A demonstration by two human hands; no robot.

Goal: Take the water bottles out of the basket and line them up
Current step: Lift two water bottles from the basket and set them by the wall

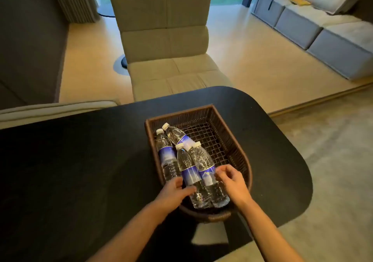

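A dark brown wicker basket (232, 140) stands on the black table (90, 160). Several clear water bottles with white caps and blue labels lie inside it, caps pointing away from me. Two lie at the far left (165, 152) (175, 134), and two lie side by side nearest me. My left hand (173, 191) wraps the left of the near pair (188, 171), thumb across its lower body. My right hand (232, 181) has its fingers apart, with curled fingertips touching the label of the right near bottle (203, 160). All bottles rest in the basket.
The table has a rounded right end and its edge runs close behind the basket. A beige lounge chair (165, 39) stands just beyond the table. A grey sofa (323, 29) lines the far right wall. Bare floor lies to the right.
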